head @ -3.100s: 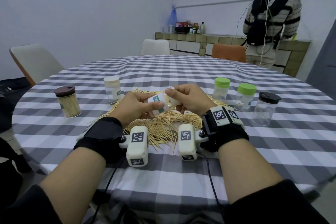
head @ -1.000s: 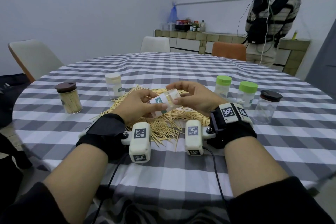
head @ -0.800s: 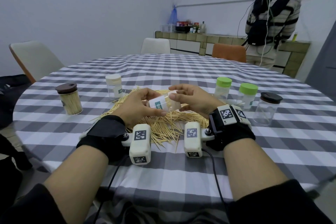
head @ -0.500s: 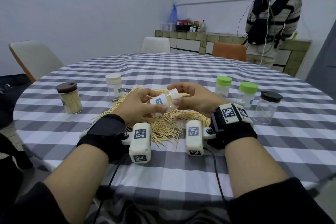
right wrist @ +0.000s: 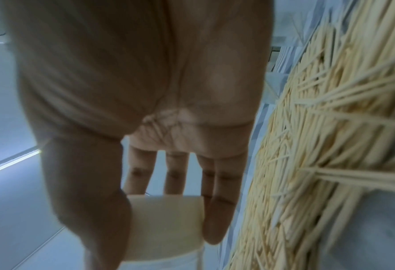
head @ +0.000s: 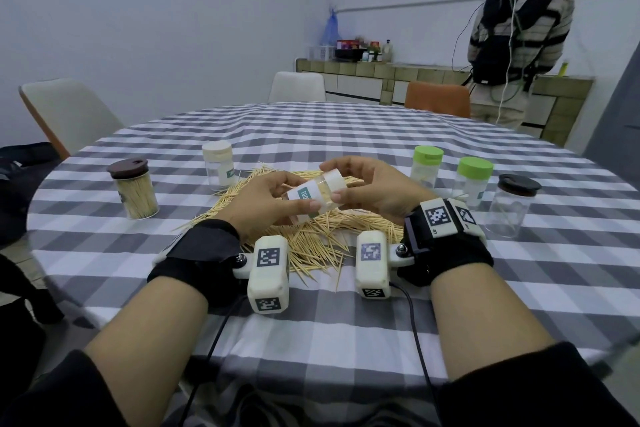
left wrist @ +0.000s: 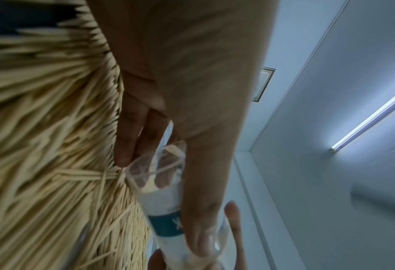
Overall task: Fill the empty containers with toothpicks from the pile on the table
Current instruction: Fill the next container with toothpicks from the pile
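**Container held between both grips, cap seated**

Left grip [head: 266, 198] clasps the labelled container [head: 313, 196] by its body. Right grip [head: 374, 191] has fingers curled round the cream cap [head: 335, 178]. Compared with one second earlier, tilt is unchanged and the cap is on, so opening is judged unfinished and filling not begun. Toothpick pile [head: 311, 239] lies on the desk [head: 346, 322] directly beneath both grips.

- **Left of the grips:** filled brown-lidded jar [head: 133, 189], cream-capped container [head: 218, 165].
- **Right of the grips:** two green-capped containers [head: 426, 166], dark-lidded jar [head: 510, 206].

Nothing obstructs either grip.

Jars [head: 425, 166] flank pile [head: 311, 236] — on table [head: 346, 135].
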